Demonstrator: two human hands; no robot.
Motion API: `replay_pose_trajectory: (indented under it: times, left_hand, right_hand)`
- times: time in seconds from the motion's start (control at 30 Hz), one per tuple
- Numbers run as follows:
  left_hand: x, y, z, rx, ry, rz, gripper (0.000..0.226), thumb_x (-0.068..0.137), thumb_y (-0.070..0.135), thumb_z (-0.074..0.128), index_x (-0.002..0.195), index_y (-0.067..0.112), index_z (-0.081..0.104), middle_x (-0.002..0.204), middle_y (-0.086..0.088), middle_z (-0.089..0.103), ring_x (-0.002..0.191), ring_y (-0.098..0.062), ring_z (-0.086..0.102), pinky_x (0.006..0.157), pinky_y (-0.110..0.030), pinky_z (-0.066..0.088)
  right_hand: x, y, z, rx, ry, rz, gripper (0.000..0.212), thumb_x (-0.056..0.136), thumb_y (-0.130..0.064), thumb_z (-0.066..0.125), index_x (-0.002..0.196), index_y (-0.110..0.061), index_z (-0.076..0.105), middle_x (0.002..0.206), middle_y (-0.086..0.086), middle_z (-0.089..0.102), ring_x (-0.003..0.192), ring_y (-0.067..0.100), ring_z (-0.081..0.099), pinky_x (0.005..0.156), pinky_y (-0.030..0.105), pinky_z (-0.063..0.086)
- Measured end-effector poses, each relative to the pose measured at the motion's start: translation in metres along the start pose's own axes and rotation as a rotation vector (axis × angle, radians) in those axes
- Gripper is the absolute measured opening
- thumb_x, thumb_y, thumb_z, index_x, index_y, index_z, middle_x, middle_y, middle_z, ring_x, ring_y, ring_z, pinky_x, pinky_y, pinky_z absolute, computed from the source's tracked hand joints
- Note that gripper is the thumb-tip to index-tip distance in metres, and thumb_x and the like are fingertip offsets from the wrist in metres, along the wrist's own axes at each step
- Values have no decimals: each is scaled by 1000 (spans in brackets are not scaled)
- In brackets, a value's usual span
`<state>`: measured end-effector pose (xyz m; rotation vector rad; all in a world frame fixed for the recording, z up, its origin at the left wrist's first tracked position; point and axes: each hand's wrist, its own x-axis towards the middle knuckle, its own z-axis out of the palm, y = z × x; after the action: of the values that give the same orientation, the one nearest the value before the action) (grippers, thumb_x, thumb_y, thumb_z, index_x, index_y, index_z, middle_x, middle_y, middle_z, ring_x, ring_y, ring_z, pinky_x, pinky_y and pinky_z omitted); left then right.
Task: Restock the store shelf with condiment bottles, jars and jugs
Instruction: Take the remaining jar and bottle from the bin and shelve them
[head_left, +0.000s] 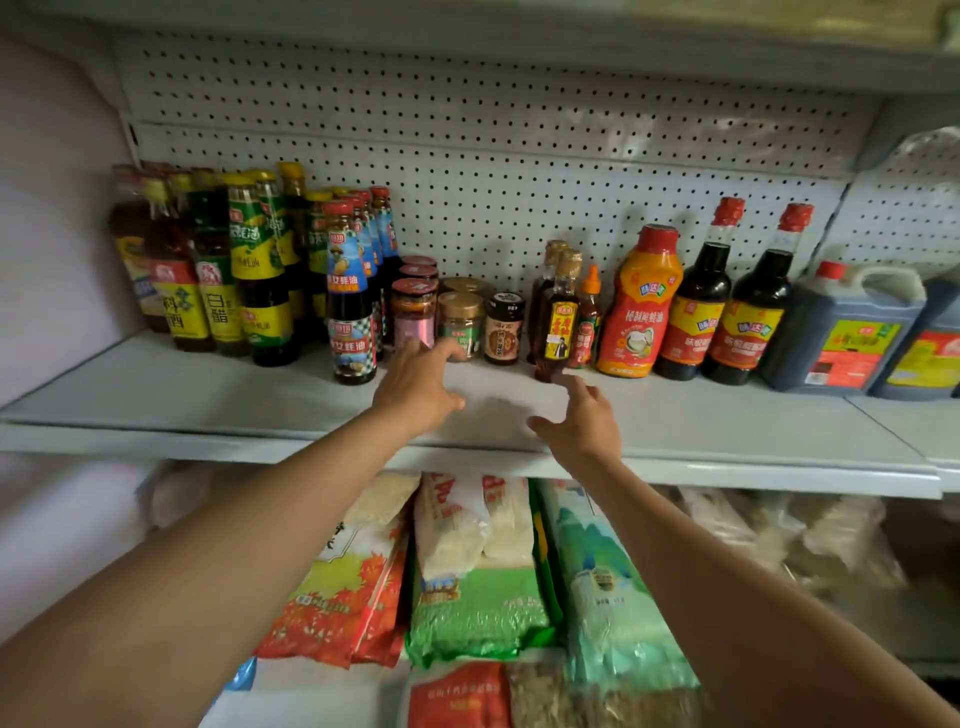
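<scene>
While empty, both hands (498, 405) just before the jars (460, 322).

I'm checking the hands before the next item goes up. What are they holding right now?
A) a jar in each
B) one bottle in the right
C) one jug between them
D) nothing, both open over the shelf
D: the left hand and right hand hover with spread fingers above the shelf, gripping nothing.

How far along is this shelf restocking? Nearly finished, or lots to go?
Partly done. A row of bottles, small jars and dark jugs already stands along the back of the shelf. The left hand and right hand are both open and hold nothing. The shelf's front strip is bare, so more could fit.
</scene>
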<state>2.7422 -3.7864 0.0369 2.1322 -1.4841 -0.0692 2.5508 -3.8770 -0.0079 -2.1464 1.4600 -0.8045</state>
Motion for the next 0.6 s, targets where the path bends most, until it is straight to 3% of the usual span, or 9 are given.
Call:
replay_pose_trajectory:
  times: [0.17, 0.4, 0.6]
  left_hand:
    - [-41, -31, 10, -10, -69, 67, 52, 80, 24, 79, 121, 34, 49, 129, -3, 39, 118, -24, 45, 92, -42, 48]
    - [-94, -89, 35, -29, -154, 15, 46, 78, 21, 74, 116, 36, 52, 115, -4, 43, 111, -27, 49, 88, -41, 50]
    - [-141, -121, 61, -45, -240, -69, 53, 74, 19, 79, 120, 29, 55, 123, -10, 42, 116, -31, 47, 93, -41, 47]
  right_hand:
    - [-60, -19, 6, -139, -21, -27, 68, 86, -34, 78, 146, -26, 45, 141, 8, 50, 132, 27, 44, 102, 39, 43]
    - [-124, -31, 40, -289, -105, -16, 66, 84, -39, 77, 143, -30, 48, 138, 6, 52, 128, 27, 48, 93, 35, 43]
    - [-164, -6, 85, -322, -260, -12, 69, 84, -36, 79, 144, -30, 45, 139, 5, 51, 130, 27, 45, 93, 37, 45]
